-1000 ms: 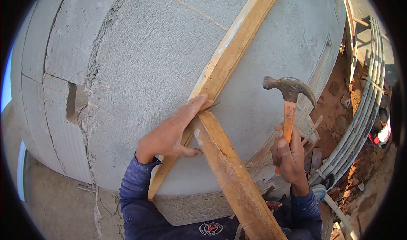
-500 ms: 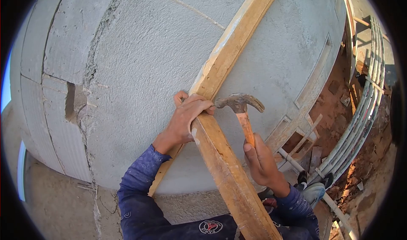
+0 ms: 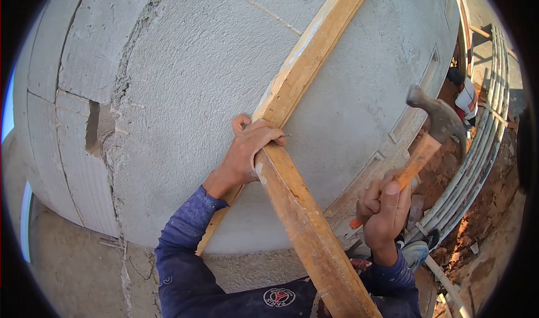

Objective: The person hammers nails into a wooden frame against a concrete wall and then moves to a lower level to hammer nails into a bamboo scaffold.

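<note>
My right hand [image 3: 384,211] is closed round the orange handle of a claw hammer [image 3: 441,118]. The hammer is raised to the right, its head well apart from the wood. My left hand [image 3: 250,152] wraps over the end of a wooden beam [image 3: 311,234] where it meets a longer wooden board [image 3: 314,54]. What looks like a thin nail [image 3: 287,136] sticks out beside the left fingertips; its other end is hidden. The long board slants across a grey plastered wall [image 3: 191,93], and the beam runs down toward my body.
At left, a rectangular hole [image 3: 101,128] and a rough crack mark the wall. On the right, below, long poles [image 3: 485,149] lie in a bundle above reddish soil [image 3: 505,205]. Another person [image 3: 466,99] is partly visible near the poles.
My right hand has swung the hammer up and right, away from the left fingers. My left hand and the beam stay nearly still. Another person has come into view at right.
</note>
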### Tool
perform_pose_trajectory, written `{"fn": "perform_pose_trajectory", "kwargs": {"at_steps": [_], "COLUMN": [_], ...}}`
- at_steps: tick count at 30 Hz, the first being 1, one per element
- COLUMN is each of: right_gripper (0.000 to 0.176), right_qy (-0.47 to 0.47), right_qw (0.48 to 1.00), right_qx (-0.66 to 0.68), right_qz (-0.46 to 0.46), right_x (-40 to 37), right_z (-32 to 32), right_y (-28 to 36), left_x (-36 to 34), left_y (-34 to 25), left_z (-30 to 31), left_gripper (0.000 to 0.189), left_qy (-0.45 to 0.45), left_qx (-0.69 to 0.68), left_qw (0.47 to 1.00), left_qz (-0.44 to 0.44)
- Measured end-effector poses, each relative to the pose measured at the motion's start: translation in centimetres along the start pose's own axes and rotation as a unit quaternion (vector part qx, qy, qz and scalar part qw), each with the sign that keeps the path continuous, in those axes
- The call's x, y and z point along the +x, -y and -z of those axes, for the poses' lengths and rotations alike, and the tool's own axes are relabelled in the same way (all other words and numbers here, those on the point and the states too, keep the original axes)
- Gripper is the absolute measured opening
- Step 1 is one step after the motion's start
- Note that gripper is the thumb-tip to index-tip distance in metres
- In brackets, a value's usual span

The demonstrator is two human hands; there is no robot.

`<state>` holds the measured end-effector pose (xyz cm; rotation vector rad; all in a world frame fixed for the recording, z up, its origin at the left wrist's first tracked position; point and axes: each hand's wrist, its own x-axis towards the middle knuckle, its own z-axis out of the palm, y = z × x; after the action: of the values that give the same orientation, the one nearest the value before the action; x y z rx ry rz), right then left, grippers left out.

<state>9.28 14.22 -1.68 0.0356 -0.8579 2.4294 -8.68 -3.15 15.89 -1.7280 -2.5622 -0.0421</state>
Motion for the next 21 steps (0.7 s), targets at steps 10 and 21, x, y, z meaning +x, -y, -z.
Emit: {"fn": "perform_pose_trajectory", "kwargs": {"at_steps": [10,21], "right_gripper": [0.024,0.030], "right_qy": [0.063,0.017], "right_qw": [0.988,1.000], "right_qx": [-0.075,0.019], "right_qz": [-0.116,-0.011], "right_x": [0.0,0.0], "right_z": [0.8,1.4], "right_y": [-1.4,-1.9], "left_x": [0.2,0.1], "left_y": [-0.4,-0.3], "left_z": [0.5,0.4], "left_gripper": [0.045,0.044], "left_qy": [0.016,0.014], "left_qx": [0.046,0.047], "left_qw": [0.999,0.999], "left_qz": [-0.001,-0.001]}}
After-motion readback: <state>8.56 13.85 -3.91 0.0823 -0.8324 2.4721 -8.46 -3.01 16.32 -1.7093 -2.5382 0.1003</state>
